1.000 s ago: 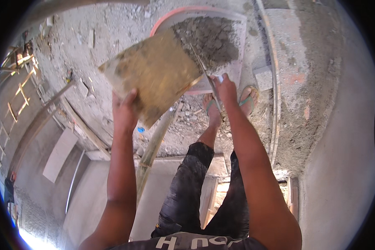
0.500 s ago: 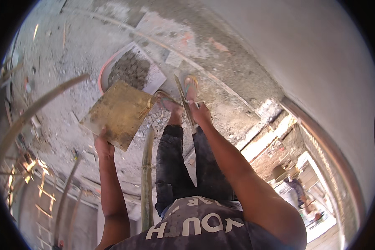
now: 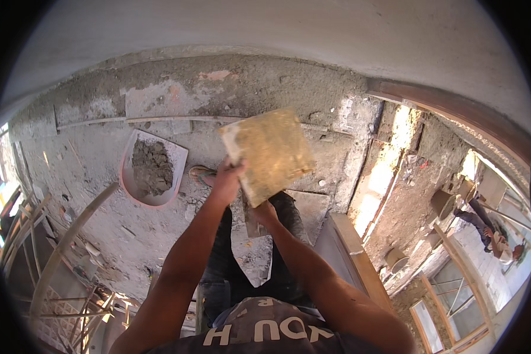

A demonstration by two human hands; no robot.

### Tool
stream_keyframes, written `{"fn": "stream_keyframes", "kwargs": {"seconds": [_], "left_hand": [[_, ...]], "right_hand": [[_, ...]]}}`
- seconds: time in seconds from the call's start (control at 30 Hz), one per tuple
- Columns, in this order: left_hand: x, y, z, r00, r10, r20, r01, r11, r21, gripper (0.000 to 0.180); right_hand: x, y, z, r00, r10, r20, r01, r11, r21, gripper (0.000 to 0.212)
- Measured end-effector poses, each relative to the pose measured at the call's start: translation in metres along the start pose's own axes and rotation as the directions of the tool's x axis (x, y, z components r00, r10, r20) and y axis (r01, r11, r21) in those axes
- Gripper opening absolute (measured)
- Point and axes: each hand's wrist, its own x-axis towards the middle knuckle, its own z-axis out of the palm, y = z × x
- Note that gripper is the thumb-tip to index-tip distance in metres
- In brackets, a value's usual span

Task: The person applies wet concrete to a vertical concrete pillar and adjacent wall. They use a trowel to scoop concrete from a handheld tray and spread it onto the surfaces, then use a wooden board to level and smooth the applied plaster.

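Observation:
My left hand (image 3: 229, 180) is closed on the left edge of a square, yellowish-brown mortar board (image 3: 271, 153), which is stained and held out in front of me. Close under the board's lower edge is my right hand (image 3: 264, 213), its fingers partly hidden. It holds a flat plastering trowel (image 3: 255, 227), whose blade shows only in part below the board. The board's upper face looks bare of any heap of mortar. On the floor to the left, a pan with a pinkish rim (image 3: 125, 183) holds grey mortar (image 3: 152, 166).
A plain wall (image 3: 265, 29) runs across the far side. Curved poles (image 3: 71, 236) stand at the left. A wooden frame (image 3: 351, 248) is close on my right. Beyond the opening, another person (image 3: 492, 233) is near buckets (image 3: 442, 203). Rubble and dust cover the floor.
My view has turned right toward the wall. The board has swung from the left to in front of me, over the trowel. The mortar pan now appears further left.

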Motion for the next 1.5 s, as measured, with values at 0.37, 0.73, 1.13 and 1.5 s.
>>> {"fn": "stream_keyframes", "kwargs": {"seconds": [0.37,0.73,1.13,1.5], "left_hand": [[0.197,-0.142,0.311,0.922,-0.164,0.351,0.032,0.936,0.351,0.088],[0.323,-0.118,-0.047,0.862,-0.241,-0.446,0.243,0.969,-0.055,0.051],[0.355,-0.086,-0.12,0.813,-0.083,-0.577,-0.059,0.973,-0.222,0.019],[0.321,-0.054,-0.139,0.913,-0.137,-0.385,-0.037,0.911,-0.411,0.018]], "right_hand": [[0.065,0.094,0.017,0.976,-0.191,-0.107,0.217,0.908,0.357,0.052],[0.085,0.04,-0.013,0.983,0.178,0.037,-0.111,0.426,0.898,0.029],[0.105,0.045,0.01,0.973,0.224,0.059,-0.144,0.39,0.909,0.021],[0.247,-0.057,-0.075,0.955,0.211,-0.208,0.214,-0.006,0.977,0.044]]}}
